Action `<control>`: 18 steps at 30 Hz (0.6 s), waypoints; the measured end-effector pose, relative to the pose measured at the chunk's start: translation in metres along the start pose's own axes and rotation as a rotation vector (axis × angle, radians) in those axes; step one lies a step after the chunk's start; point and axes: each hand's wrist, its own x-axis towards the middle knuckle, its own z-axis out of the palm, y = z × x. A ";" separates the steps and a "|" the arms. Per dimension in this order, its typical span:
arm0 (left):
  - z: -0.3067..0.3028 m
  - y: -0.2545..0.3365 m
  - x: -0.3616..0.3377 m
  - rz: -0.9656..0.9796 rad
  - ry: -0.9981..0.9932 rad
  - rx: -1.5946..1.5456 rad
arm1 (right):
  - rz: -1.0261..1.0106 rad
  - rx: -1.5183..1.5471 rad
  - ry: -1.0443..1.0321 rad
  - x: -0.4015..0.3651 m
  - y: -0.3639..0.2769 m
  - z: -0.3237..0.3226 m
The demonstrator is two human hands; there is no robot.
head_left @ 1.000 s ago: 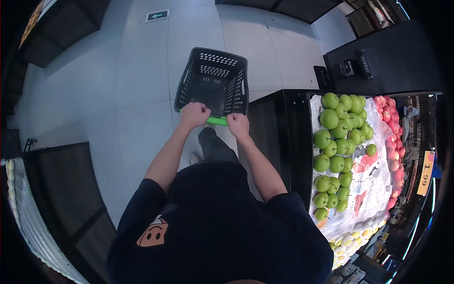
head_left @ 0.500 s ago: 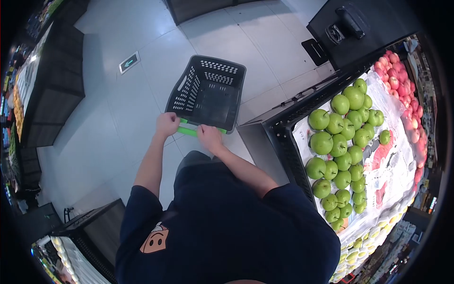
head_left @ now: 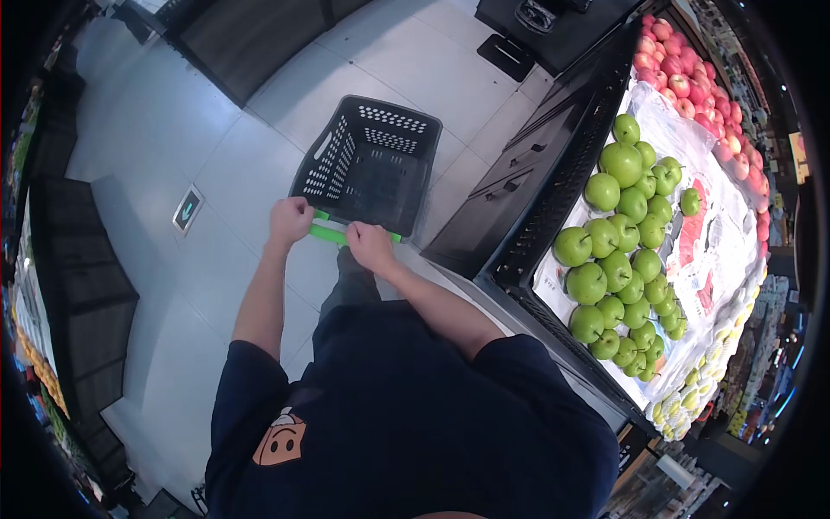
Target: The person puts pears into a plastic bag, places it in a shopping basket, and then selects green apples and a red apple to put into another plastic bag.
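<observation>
A dark grey shopping basket (head_left: 372, 173) with perforated sides stands in front of me, and I see nothing inside it. Along its near edge runs a green handle (head_left: 329, 233). My left hand (head_left: 290, 220) is closed round the handle's left end. Further right, my right hand (head_left: 371, 246) grips the same handle, its fingers wrapped over the bar. Both hands are partly covering the green bar.
On my right is a black display stand (head_left: 519, 268) with green apples (head_left: 616, 270) on printed paper. Red apples (head_left: 683, 82) lie behind them, and pale fruit in foam nets (head_left: 692, 402) nearer me. Dark stands (head_left: 251, 43) rise ahead and at left. A green arrow sign (head_left: 188, 209) marks the tiled floor.
My view has turned and moved forward along the fruit stand. The floor sign now lies lower and further left. Both hands keep their hold on the basket handle.
</observation>
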 end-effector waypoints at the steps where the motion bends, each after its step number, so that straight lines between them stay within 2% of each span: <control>1: -0.002 0.001 0.019 0.019 -0.020 -0.006 | 0.008 0.009 0.042 0.014 0.000 0.001; 5: -0.013 0.022 0.088 0.109 -0.045 -0.013 | 0.064 -0.063 0.125 0.061 -0.012 -0.017; 8: -0.012 0.030 0.134 0.164 -0.093 -0.009 | 0.027 -0.117 0.145 0.102 -0.008 -0.028; 11: -0.016 0.037 0.170 0.219 -0.116 -0.015 | 0.140 -0.238 0.233 0.123 -0.038 -0.040; 16: -0.014 0.075 0.224 0.233 -0.183 -0.018 | 0.419 -0.265 0.345 0.170 -0.038 -0.050; 18: -0.017 0.082 0.235 0.239 -0.189 -0.005 | 0.443 -0.271 0.380 0.180 -0.039 -0.053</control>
